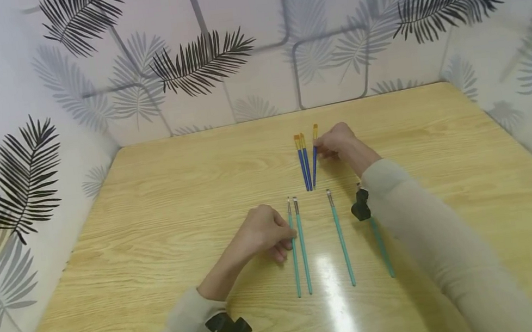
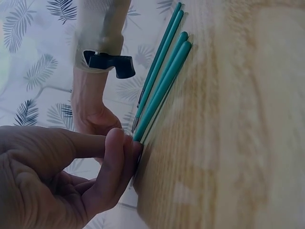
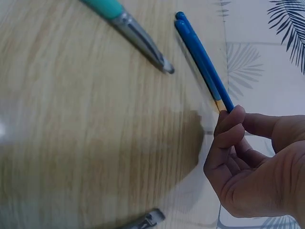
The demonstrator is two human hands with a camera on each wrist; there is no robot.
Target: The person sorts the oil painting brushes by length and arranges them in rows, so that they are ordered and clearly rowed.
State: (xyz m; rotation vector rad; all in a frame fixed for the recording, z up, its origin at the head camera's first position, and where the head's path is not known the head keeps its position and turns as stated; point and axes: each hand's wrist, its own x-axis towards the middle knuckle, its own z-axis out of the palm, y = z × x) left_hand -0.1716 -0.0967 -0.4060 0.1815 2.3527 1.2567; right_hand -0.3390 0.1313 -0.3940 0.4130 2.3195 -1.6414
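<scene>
In the head view my left hand (image 1: 265,233) pinches the leftmost teal paintbrush (image 1: 296,269) near its middle, with the brush lying along the table. A second teal paintbrush (image 1: 303,255) lies just right of it. Farther back, my right hand (image 1: 339,142) pinches a blue paintbrush (image 1: 315,165) close to its orange bristles, and the handle slants toward me. Two more blue paintbrushes (image 1: 307,169) lie side by side to its left. The right wrist view shows thumb and fingertips on the blue handle (image 3: 224,95); its bristles are hidden there.
Another teal paintbrush (image 1: 342,245) lies right of centre. Under the right forearm is one more teal paintbrush (image 1: 382,248), partly covered by the sleeve and black wrist camera (image 1: 361,205). The wooden table (image 1: 153,211) meets leaf-patterned wall covering (image 1: 257,90) at the back.
</scene>
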